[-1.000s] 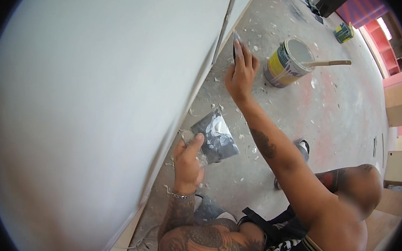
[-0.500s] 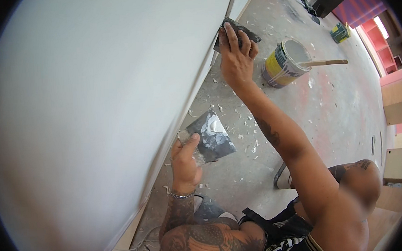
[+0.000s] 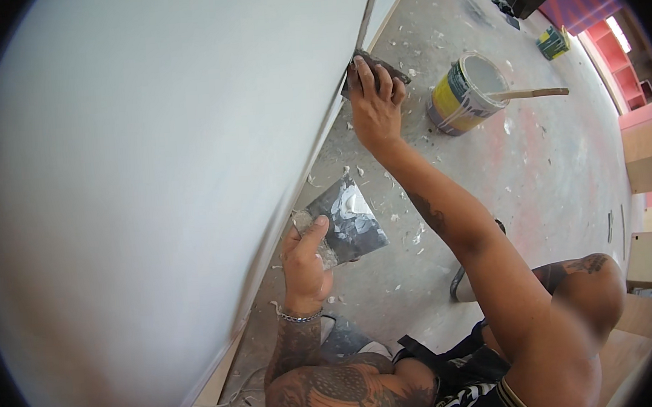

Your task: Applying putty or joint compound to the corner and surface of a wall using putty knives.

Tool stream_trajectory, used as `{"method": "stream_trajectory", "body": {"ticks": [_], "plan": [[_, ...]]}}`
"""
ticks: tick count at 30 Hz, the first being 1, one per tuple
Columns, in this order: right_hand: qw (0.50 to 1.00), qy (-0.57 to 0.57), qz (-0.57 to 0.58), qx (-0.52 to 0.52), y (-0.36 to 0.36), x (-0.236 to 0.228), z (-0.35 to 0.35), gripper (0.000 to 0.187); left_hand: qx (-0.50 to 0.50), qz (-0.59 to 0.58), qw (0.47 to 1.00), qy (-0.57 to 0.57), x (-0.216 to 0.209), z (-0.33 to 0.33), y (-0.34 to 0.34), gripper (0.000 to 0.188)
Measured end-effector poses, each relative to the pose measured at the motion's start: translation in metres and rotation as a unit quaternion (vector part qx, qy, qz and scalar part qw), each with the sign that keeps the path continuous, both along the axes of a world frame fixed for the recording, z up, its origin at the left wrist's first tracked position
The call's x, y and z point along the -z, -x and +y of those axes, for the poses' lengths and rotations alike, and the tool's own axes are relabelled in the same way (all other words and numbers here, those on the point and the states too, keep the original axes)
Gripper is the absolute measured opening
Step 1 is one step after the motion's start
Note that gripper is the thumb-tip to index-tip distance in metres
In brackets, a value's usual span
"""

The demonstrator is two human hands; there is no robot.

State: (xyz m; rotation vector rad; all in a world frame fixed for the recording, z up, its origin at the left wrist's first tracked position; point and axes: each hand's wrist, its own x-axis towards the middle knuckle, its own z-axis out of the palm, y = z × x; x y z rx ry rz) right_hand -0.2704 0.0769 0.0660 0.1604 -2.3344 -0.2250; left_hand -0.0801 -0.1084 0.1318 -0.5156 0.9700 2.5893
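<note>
My left hand (image 3: 305, 269) is closed around a wide putty knife (image 3: 360, 233), thumb on top. Its dark, flat blade carries white smears of filler and is held just off the wall. Farther away, my right hand (image 3: 377, 117) grips a second dark putty knife (image 3: 392, 71), fingers spread over its blade. That blade's left edge meets the large white wall (image 3: 171, 154) low down, beside a vertical seam. My palm hides the rest of the right tool.
An open paint bucket (image 3: 451, 102) with a wooden stick (image 3: 537, 93) across its rim stands right of my right hand. White scraps litter the concrete floor (image 3: 525, 182). Another can (image 3: 553, 44) stands farther off. A cable (image 3: 241, 391) lies by the wall at lower left.
My right hand and its putty knife have come slightly nearer along the wall and to the left. The left hand and its tool have hardly moved.
</note>
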Motion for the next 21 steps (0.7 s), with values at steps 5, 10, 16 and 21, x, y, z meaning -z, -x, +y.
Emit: {"method": "stream_trajectory", "body": {"ticks": [5, 10, 16, 21], "plan": [[1.0, -0.011, -0.012, -0.012, -0.005, 0.02, 0.002, 0.041, -0.004, -0.001, 1.0, 0.006, -0.007, 0.0, -0.001, 0.03], [0.998, 0.015, -0.052, -0.043, -0.027, 0.008, -0.004, 0.042, -0.032, 0.003, 0.999, 0.013, -0.002, -0.006, -0.005, 0.026], [0.993, 0.027, 0.065, -0.091, -0.026, -0.079, 0.011, 0.043, -0.013, -0.001, 1.0, 0.001, -0.007, -0.002, -0.003, 0.031], [0.988, -0.005, 0.11, -0.105, -0.001, -0.099, 0.008, 0.042, -0.021, 0.023, 1.0, 0.003, -0.01, 0.001, -0.001, 0.029]]}}
